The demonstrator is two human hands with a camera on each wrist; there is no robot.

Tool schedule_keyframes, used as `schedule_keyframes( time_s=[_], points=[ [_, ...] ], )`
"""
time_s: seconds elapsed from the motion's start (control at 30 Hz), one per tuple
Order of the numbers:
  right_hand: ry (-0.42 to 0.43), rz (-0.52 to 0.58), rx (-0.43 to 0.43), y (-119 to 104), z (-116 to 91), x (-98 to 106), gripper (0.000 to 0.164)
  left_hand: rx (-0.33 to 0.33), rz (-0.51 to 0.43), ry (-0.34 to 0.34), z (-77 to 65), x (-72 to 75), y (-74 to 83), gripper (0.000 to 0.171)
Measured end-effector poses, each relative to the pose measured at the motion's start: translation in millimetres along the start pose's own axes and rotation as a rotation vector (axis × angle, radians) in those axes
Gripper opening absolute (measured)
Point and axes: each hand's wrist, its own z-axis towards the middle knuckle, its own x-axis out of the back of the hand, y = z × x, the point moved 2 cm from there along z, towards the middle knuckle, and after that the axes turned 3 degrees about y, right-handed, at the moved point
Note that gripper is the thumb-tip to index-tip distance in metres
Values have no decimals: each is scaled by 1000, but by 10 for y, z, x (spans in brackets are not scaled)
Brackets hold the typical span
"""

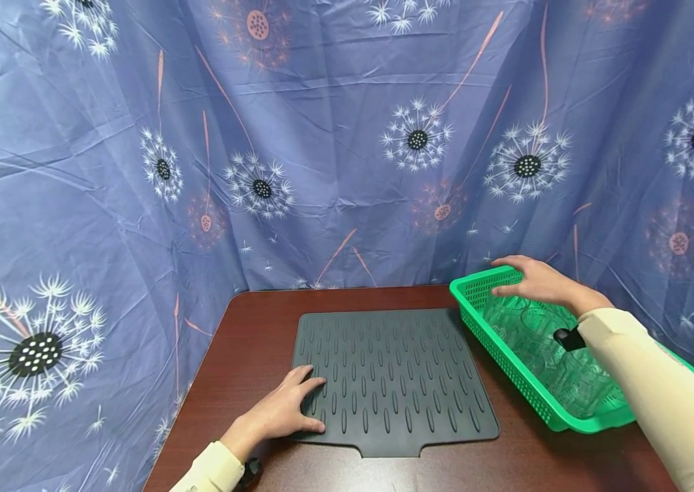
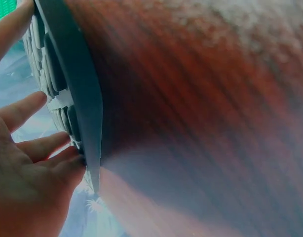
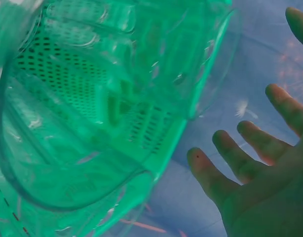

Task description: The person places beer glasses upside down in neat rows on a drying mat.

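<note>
A dark grey ridged drying mat [image 1: 390, 372] lies flat on the table. My left hand [image 1: 279, 408] is at its left edge, fingers apart and fairly straight, fingertips over the ridges. In the left wrist view those fingers [image 2: 30, 111] reach along the mat's raised edge [image 2: 77, 74]. Over the far end of a green plastic basket [image 1: 507, 362], my right hand [image 1: 540, 281] hovers with fingers spread and nothing held. Several clear drinking glasses [image 1: 522, 328] lie inside the basket. The right wrist view shows a glass rim [image 3: 67, 203] large, apart from the fingers.
The brown wooden table [image 1: 248, 348] carries the mat in the middle and the basket at the right. A blue curtain [image 1: 335, 171] with dandelion prints hangs right behind the table and along its left side. The mat's spout-like lip [image 1: 390, 449] points toward me.
</note>
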Motion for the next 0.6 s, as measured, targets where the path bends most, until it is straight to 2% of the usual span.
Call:
schedule_keyframes(
  time_s=[0.17,0.37,0.6],
  points=[
    [-37,34,-41,114,18,-53,84,-3,-12,-20,11,14,10,86],
    [-72,74,-41,189,21,-134,80,6,0,-42,15,25,3,88],
    [-135,116,-39,194,40,-201,85,15,15,-46,5,29,23,88]
  ],
)
